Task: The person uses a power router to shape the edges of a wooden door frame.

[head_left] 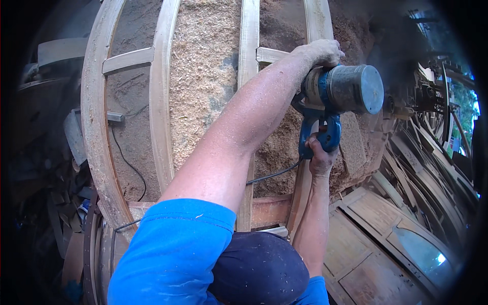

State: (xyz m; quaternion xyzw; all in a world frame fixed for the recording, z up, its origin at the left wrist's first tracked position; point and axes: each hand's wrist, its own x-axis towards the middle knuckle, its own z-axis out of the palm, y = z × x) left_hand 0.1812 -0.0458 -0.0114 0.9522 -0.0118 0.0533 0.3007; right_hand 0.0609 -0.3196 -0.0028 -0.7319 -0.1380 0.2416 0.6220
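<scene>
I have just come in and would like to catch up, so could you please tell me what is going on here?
A person is holding a blue-handled power tool over the rightmost rail of a slatted wooden frame. The right hand grips its handle; the left hand is at its far side, its hold mostly hidden. Sawdust lies between the rails. Whether the tool is running cannot be told.

A workbench (pixel 268 210) carries loose wood shavings (pixel 201 86), pale wooden frames (pixel 160 96) and a thin black cord (pixel 144 181).
</scene>
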